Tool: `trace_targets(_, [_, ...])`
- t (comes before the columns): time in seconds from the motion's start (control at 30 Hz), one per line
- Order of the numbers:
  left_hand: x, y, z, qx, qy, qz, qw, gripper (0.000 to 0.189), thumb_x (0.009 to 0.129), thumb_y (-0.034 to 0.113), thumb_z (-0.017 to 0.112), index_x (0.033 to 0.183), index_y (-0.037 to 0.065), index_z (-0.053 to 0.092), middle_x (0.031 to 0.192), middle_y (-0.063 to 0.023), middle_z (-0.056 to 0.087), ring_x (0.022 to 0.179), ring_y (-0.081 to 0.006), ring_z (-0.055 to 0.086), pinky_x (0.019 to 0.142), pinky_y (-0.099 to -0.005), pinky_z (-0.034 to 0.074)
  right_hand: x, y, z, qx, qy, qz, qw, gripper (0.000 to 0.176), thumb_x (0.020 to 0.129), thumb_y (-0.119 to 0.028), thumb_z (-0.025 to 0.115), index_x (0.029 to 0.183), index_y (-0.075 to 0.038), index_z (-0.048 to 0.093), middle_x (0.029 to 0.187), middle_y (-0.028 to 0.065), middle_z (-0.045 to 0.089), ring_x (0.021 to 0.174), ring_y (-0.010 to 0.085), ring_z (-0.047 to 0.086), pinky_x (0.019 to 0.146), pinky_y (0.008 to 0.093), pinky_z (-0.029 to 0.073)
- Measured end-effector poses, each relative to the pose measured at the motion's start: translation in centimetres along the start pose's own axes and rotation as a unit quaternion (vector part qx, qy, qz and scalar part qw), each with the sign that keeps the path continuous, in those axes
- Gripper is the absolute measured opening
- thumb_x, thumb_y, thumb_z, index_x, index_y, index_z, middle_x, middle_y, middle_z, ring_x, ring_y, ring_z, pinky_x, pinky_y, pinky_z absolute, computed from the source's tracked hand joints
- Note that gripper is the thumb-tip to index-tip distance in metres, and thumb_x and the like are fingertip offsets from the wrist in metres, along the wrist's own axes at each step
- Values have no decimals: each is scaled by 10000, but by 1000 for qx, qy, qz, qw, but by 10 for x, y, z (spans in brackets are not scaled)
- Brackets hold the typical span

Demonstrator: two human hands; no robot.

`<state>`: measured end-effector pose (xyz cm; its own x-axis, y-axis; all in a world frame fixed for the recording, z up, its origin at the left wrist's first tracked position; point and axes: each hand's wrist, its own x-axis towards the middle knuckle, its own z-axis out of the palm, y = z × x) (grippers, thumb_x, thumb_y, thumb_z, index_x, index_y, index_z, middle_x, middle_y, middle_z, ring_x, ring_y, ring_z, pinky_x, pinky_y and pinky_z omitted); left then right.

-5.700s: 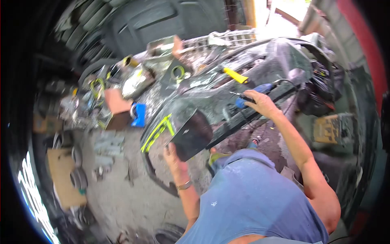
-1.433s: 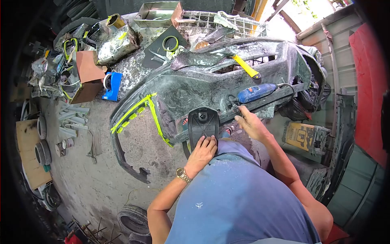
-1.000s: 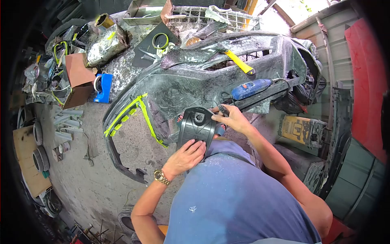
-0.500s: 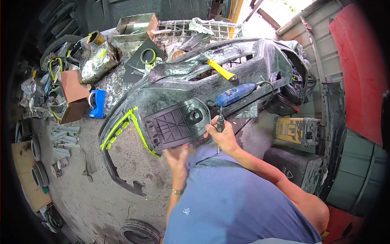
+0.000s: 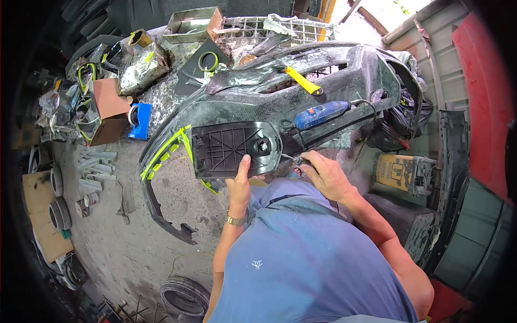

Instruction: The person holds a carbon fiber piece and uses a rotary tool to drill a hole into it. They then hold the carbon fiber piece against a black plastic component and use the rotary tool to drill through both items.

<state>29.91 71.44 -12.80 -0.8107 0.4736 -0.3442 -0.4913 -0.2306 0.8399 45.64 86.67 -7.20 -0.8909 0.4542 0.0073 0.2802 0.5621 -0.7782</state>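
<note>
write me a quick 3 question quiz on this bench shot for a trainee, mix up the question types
1. What does the left hand hold?
A) a tyre
B) the black ribbed part
C) a metal tray

2. True or false: the blue power tool lies on the large dark panel.

3. Put these in order from left to right in the picture: the blue power tool, the blue tape dispenser, the black ribbed part.

Key: 1. B; 2. True; 3. the blue tape dispenser, the black ribbed part, the blue power tool.
</note>
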Motion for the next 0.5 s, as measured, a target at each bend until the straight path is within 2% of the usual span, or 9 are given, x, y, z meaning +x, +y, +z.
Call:
trace_targets(0.03, [-1, 0, 0, 12, 8, 6, 1000, 302, 934, 103, 644, 1202, -10, 566, 1131, -111, 625, 818, -185, 680, 479, -316, 572, 1, -2, 0, 0, 3, 2, 1000, 246, 939, -211, 629, 1122, -62, 562, 968, 149, 636, 826, 369, 648, 670, 419, 515])
trace_targets(0.07, [0, -1, -2, 8, -6, 17, 1000, 337, 929, 96, 651, 1240, 3, 560, 1170, -99, 614, 887, -169, 665, 546, -312, 592, 2, -6, -1, -32, 1, 3, 999, 250, 934, -227, 635, 1119, -72, 572, 952, 141, 646, 817, 364, 655, 664, 423, 520])
trace_targets(0.1, [1, -6, -9, 8, -7, 16, 1000, 337, 929, 96, 651, 1240, 3, 560, 1170, -99, 614, 887, -169, 665, 546, -312, 592, 3, -9, -3, -63, -3, 3, 998, 255, 929, -243, 641, 1117, -81, 581, 936, 134, 656, 807, 359, 662, 657, 427, 525])
trace_targets(0.17, [5, -17, -22, 41, -21, 17, 999, 262, 944, 79, 609, 1188, -10, 568, 1069, -89, 637, 794, -163, 644, 584, -297, 549, 4, -13, -4, -76, -11, 9, 997, 263, 926, -260, 644, 1118, -90, 588, 920, 130, 667, 797, 353, 667, 655, 432, 531])
trace_targets(0.2, [5, -15, -18, 52, -18, 35, 998, 233, 952, 88, 598, 1161, -11, 570, 1002, -93, 642, 669, -163, 629, 458, -291, 510, 5, -13, -4, -89, -18, 13, 996, 272, 922, -278, 646, 1120, -98, 595, 904, 127, 678, 787, 347, 673, 653, 437, 536])
trace_targets(0.33, [-2, -4, -6, 29, 13, 13, 999, 229, 951, 89, 602, 1156, -10, 572, 999, -92, 641, 668, -165, 631, 473, -292, 520, 6, -8, 1, -110, -28, 24, 993, 296, 929, -320, 627, 1130, -104, 601, 896, 136, 690, 784, 343, 680, 652, 443, 540])
trace_targets(0.5, [-6, 0, -8, 30, -4, -8, 1000, 222, 950, 86, 603, 1152, 0, 578, 1025, -90, 640, 697, -157, 635, 490, -289, 528, 9, -7, 4, -131, -46, 34, 990, 297, 942, -350, 599, 1109, -104, 602, 892, 147, 695, 765, 363, 681, 636, 469, 540])
